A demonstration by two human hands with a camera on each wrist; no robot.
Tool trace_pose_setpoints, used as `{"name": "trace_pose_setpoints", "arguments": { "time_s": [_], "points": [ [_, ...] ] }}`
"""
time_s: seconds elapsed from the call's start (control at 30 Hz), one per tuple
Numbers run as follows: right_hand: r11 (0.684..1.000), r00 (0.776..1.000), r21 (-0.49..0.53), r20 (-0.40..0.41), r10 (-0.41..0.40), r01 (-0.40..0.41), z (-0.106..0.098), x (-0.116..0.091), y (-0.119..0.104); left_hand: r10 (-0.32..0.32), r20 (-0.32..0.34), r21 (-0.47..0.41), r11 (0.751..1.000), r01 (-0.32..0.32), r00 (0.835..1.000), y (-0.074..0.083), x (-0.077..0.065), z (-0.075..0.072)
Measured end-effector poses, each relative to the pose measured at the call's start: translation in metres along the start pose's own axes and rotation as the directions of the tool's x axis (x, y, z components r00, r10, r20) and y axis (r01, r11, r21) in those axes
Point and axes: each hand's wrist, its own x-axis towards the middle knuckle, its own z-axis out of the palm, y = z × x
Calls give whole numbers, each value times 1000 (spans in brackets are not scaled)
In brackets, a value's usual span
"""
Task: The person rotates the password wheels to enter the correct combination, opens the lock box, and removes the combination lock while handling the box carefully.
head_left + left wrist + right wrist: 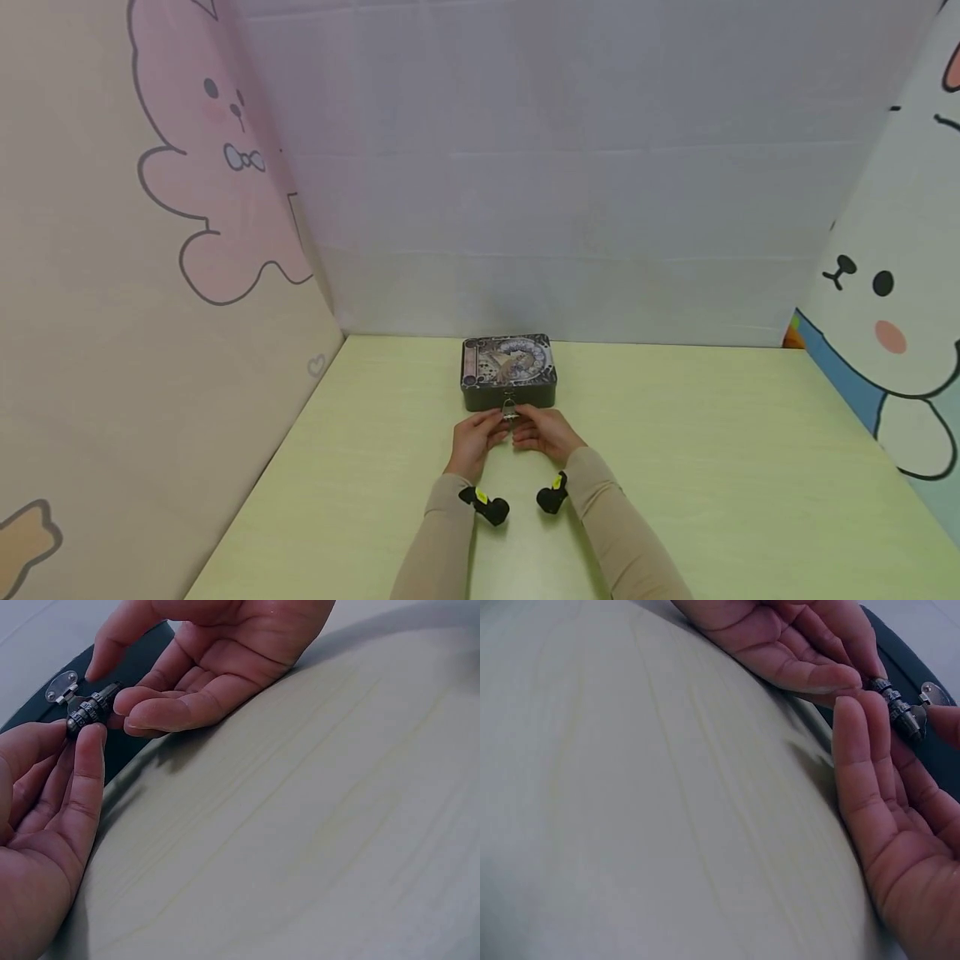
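A small metal combination padlock (90, 709) with several number rings hangs at the silver hasp (62, 688) on the front of a dark tin box (510, 397). My left hand (472, 440) pinches one end of the padlock between thumb and fingertips. From the other side, my right hand (546, 433) holds the padlock's opposite end, with one digit up at the hasp and another under the body. The remaining right fingers (853, 739) reach out in front of the padlock. Printed artwork covers the box's lid (510, 360), which is down.
The box stands on a pale yellow-green table (712, 450), close to its back edge. Behind it hangs a whitish curtain (570, 183). Side panels with cartoon animals flank the table. A small black camera (491, 508) is strapped at each wrist.
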Motion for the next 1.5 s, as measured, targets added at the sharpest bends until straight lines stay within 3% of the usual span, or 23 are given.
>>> {"name": "trace_pose_setpoints", "arguments": {
  "time_s": [0.07,0.43,1.5],
  "points": [
    [1000,1000,15,5,2,-2,-1,0,0,14,8,-2,1000,-14,1000,0,-1,0],
    [999,998,16,51,-33,32,-5,-2,4,-94,-59,9,995,94,994,0,3,0],
    [1000,999,-8,44,-29,29,-4,-1,2,-93,-61,7,996,94,994,3,3,4]
  ]
}}
